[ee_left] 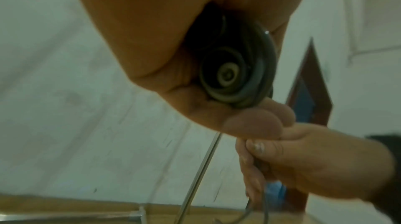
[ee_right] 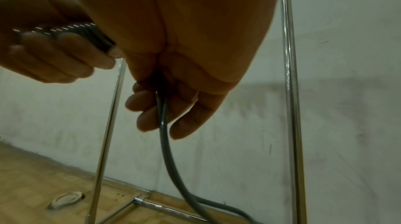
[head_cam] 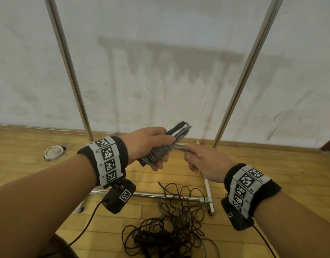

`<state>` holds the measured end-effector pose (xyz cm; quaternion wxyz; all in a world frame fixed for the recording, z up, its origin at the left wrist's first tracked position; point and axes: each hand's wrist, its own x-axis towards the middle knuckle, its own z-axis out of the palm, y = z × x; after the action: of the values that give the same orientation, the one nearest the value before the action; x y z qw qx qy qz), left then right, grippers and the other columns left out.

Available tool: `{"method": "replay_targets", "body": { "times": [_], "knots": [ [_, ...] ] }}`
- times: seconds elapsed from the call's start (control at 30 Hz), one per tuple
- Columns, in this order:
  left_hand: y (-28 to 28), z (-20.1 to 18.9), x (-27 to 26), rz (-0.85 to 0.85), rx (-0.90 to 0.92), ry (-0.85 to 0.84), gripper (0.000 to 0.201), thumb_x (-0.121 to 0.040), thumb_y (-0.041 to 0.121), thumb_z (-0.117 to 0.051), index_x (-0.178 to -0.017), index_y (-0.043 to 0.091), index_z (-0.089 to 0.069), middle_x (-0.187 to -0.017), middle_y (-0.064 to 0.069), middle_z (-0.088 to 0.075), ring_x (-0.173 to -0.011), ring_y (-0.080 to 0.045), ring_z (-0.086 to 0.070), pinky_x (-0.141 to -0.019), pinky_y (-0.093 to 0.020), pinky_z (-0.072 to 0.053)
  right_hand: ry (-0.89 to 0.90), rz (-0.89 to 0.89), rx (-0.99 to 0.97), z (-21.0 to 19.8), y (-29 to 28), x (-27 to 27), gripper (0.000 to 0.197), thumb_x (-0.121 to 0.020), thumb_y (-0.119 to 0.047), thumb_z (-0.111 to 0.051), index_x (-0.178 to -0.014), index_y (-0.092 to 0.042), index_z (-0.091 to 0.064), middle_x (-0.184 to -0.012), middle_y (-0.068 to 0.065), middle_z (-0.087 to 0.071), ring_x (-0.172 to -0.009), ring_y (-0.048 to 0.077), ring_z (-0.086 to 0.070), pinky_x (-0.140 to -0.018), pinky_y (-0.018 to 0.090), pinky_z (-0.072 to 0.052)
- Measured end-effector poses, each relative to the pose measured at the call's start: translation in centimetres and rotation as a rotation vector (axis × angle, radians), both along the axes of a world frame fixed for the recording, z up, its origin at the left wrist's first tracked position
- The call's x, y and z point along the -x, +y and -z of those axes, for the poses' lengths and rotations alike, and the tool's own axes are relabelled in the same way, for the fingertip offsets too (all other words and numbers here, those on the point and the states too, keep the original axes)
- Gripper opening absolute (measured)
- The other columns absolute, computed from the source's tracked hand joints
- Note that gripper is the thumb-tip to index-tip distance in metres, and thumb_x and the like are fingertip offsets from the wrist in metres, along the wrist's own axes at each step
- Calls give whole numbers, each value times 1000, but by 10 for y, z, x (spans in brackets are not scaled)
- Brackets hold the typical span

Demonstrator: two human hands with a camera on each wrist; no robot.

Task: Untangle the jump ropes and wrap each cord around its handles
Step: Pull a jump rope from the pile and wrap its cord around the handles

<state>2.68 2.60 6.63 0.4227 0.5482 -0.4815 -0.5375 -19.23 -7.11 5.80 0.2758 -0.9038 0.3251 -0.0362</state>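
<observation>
Both hands work chest-high: left hand (head_cam: 147, 144) grips the grey-wrapped jump-rope handles (head_cam: 160, 149), right hand (head_cam: 207, 162) at three o'clock pinches the loose grey cord (ee_right: 162, 124). Tangled black ropes (head_cam: 166, 231) lie at six o'clock.

Both hands up at mid-height, over bare air, close together. Left hand (head_cam: 151, 144) and right hand (head_cam: 205, 162) nearly touching; only the grey cord (head_cam: 179, 147) spans the narrow gap between them.

Two slanted chrome poles (head_cam: 71, 71) flank the hands, left and right, with open space between them up to the wall (head_cam: 160, 53) behind.

Below: a low crossbar (head_cam: 160, 196) of the metal frame runs across the floor, a side bar (head_cam: 209, 194) meeting it at right. A tangle of black ropes (head_cam: 166, 226) sprawls over and in front of that crossbar.

Open wood floor (head_cam: 30, 164) to the left, apart from a round white fitting (head_cam: 54, 152) near the left pole's foot.
</observation>
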Motion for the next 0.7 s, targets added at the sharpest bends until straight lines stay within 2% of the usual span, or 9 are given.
{"method": "replay_targets", "body": {
  "times": [0.1, 0.17, 0.23, 0.3, 0.4, 0.47, 0.57, 0.63, 0.7],
  "knots": [
    [8, -3, 14, 263, -116, -411, 23, -100, 46, -68, -110, 26, -63, -87, -5, -80, -75, -24, -78, -66, -34, -63, 113, -41, 58, -2, -6, 6, 18, -105, -30, -49, -93, -34, -61, -91, -8, -67, -83, 9, -60, -73, 29, -49],
    [10, 2, 31, 409, -181, -693, 19, -98, 48, -70, -103, 32, -61, -86, 4, -81, -73, -14, -78, -59, -22, -59, 215, -110, 118, -5, -6, 5, 14, -103, -32, -55, -93, -36, -63, -92, -11, -65, -84, 8, -58, -75, 31, -47],
    [10, 13, 50, 459, -237, -849, 21, -97, 47, -72, -101, 31, -59, -84, 3, -80, -64, -8, -75, -55, -19, -56, 282, -163, 175, -12, -1, 0, 13, -102, -39, -56, -98, -34, -67, -95, -13, -65, -88, 9, -59, -78, 30, -47],
    [8, 26, 61, 432, -283, -905, 25, -99, 42, -70, -114, 26, -60, -88, -2, -80, -61, -9, -71, -58, -24, -61, 331, -215, 295, -19, 6, -6, 18, -103, -41, -54, -101, -31, -68, -99, -11, -64, -94, 13, -58, -87, 33, -45],
    [2, 37, 57, 301, -318, -903, 40, -104, 35, -63, -140, 28, -49, -89, -3, -77, -61, -13, -72, -60, -30, -65, 349, -271, 454, -27, 24, -14, 23, -104, -38, -47, -95, -26, -65, -93, -5, -63, -87, 18, -59, -90, 38, -48],
    [-3, 37, 47, 174, -317, -826, 29, -106, 31, -59, -134, 30, -54, -88, -3, -75, -56, -11, -71, -51, -24, -59, 320, -250, 453, -29, 34, -17, 25, -106, -36, -42, -97, -25, -63, -92, -3, -61, -85, 18, -59, -85, 40, -52],
    [-11, 32, 31, -28, -275, -592, 5, -108, 30, -58, -110, 26, -60, -87, -9, -74, -58, -16, -73, -53, -26, -58, 242, -180, 399, -27, 37, -17, 27, -109, -33, -35, -108, -23, -59, -96, -2, -56, -85, 19, -58, -81, 40, -53],
    [-16, 30, 23, -112, -214, -417, 8, -107, 29, -60, -104, 22, -60, -82, -10, -74, -60, -20, -73, -56, -33, -61, 158, -125, 330, -25, 31, -16, 26, -110, -33, -33, -110, -22, -57, -93, -4, -57, -83, 16, -58, -79, 37, -51],
    [-18, 28, 17, -152, -140, -276, 12, -104, 27, -67, -108, 18, -62, -72, -6, -73, -59, -22, -71, -55, -35, -60, 72, -68, 250, -21, 24, -15, 23, -110, -34, -34, -110, -25, -56, -88, -7, -58, -78, 10, -57, -68, 29, -45]
  ]
}}
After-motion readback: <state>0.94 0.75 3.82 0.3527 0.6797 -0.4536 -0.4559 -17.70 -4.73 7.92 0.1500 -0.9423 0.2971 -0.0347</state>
